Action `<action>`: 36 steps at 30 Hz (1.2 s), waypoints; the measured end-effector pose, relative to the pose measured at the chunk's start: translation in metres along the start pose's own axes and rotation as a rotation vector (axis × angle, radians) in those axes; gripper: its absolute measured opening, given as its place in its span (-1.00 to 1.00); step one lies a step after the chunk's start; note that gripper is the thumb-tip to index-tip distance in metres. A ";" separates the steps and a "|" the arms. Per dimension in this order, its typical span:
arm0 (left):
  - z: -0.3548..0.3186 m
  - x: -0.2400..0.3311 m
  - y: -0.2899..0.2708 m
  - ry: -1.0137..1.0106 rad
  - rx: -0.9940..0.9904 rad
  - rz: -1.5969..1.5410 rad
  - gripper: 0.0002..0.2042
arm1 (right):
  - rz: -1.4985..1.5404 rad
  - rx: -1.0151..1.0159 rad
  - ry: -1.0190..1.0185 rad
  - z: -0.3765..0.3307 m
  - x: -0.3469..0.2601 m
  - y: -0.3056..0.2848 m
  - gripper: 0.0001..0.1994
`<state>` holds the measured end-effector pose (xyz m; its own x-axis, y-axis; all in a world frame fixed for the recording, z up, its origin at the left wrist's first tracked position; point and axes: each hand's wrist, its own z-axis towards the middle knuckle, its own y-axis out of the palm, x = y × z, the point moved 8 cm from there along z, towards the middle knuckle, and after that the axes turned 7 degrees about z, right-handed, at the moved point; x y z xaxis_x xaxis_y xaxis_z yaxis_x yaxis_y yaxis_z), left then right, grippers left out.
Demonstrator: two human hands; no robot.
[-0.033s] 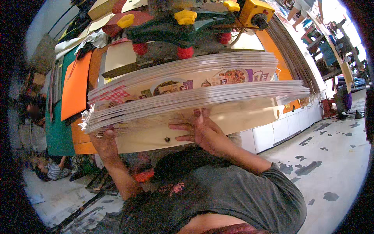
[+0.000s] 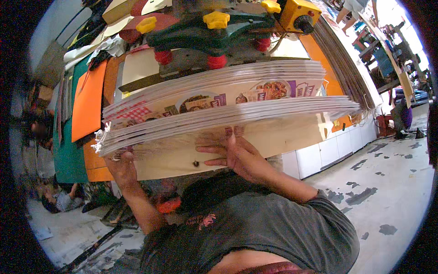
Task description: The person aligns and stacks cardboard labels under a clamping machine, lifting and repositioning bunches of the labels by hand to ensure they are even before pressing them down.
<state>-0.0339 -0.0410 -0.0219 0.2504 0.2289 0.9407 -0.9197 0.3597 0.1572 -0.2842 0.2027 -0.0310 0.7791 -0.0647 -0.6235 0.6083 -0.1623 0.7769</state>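
A thick bundle of printed, shiny plastic-looking sheets (image 2: 219, 113) lies across the cream board (image 2: 273, 137) in front of me. Its many pale edges face me, and white string ties (image 2: 101, 137) hang from its left end. Behind it is a second stack of similar sheets (image 2: 214, 77), with food pictures showing between the two. At the bundle's near left corner, my left hand (image 2: 122, 169) is closed on the edge, its thumb visible and its other fingers partly hidden. My right hand (image 2: 244, 160) touches the middle of the near side, fingers stretched out and spread.
Beyond the stacks stands a dark green machine part (image 2: 191, 39) with yellow knobs and red feet. A yellow control box (image 2: 299, 16) is at its right. An orange sheet (image 2: 91, 100) lies at the left. A person in a striped top (image 2: 64, 201) is at lower left.
The right end of the near bundle has shifted very slightly to the left. My right hand has moved slightly left, while my left hand keeps its place.
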 end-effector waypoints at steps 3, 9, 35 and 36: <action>0.009 -0.010 -0.005 -0.038 -0.005 0.022 -0.21 | 0.054 0.079 0.080 0.008 0.002 -0.010 -0.25; 0.013 -0.020 -0.033 -0.033 -0.035 -0.031 -0.29 | -0.137 -0.043 0.222 0.008 -0.026 -0.004 -0.26; 0.020 -0.061 -0.091 -0.255 -0.022 0.126 -0.38 | -0.955 0.520 -0.708 -0.103 -0.263 -0.155 0.27; 0.018 -0.064 -0.092 -0.275 -0.009 0.125 -0.36 | -0.954 0.517 -0.706 -0.100 -0.263 -0.159 0.27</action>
<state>0.0290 -0.1055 -0.0915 0.0430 0.0183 0.9989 -0.9353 0.3523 0.0338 -0.5706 0.3439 0.0186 -0.2717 -0.1904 -0.9433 0.6237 -0.7813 -0.0219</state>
